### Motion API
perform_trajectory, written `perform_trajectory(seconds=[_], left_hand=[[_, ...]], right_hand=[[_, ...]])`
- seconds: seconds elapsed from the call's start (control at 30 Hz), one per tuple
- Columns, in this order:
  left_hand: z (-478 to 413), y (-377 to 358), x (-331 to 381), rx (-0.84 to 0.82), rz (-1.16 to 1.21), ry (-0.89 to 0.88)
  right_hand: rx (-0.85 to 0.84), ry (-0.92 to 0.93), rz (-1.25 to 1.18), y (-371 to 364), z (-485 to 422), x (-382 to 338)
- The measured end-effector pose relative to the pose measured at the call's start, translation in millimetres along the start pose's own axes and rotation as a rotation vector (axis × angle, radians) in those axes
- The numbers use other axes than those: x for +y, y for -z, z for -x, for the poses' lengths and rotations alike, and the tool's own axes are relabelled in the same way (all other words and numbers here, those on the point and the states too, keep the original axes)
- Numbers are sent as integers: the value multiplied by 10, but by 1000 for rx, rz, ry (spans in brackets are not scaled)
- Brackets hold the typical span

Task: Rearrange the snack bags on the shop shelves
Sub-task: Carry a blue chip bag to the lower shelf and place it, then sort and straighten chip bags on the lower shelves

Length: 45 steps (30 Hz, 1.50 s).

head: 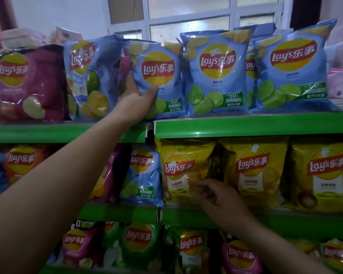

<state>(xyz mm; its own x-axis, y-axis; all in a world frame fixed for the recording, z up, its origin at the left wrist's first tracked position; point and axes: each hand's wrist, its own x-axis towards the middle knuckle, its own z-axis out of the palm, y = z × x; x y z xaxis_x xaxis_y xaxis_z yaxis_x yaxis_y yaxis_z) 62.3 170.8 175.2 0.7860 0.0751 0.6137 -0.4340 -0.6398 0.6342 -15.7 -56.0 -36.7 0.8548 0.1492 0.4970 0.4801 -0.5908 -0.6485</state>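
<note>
My left hand (pixel 136 96) reaches up to the top green shelf (pixel 246 125) and grips the lower left side of a blue lime crisp bag (pixel 162 56), thumb on its front and fingers behind. That bag stands upright between a tilted blue bag (pixel 91 76) and another blue lime bag (pixel 216 72). My right hand (pixel 220 198) is on the middle shelf with its fingers resting on the front of a yellow crisp bag (pixel 182 171); whether it grips the bag is unclear.
A purple bag (pixel 30 84) stands at the top shelf's left end, and a blue bag (pixel 293 64) at its right. The middle shelf holds a blue bag (pixel 143 175) and more yellow bags (pixel 253 175). Purple, green and yellow bags fill the bottom shelf. A window is behind.
</note>
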Motion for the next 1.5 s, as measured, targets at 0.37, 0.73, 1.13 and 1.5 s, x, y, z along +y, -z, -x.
perform_trajectory(seconds=[0.37,0.73,1.13,1.5], left_hand=[[745,-477,-257,395,-97,-343],[2363,-1611,-719,54,16,-353],[3283,-2785,-1114,-591,144,250],[3273,-3419,-1116,-363,218,498]], right_hand=[[101,-35,-109,148,209,37],[156,-232,34,340,1008,650],[270,-748,17,894,2174,1849],[584,-908,89,2291,2311,2647]])
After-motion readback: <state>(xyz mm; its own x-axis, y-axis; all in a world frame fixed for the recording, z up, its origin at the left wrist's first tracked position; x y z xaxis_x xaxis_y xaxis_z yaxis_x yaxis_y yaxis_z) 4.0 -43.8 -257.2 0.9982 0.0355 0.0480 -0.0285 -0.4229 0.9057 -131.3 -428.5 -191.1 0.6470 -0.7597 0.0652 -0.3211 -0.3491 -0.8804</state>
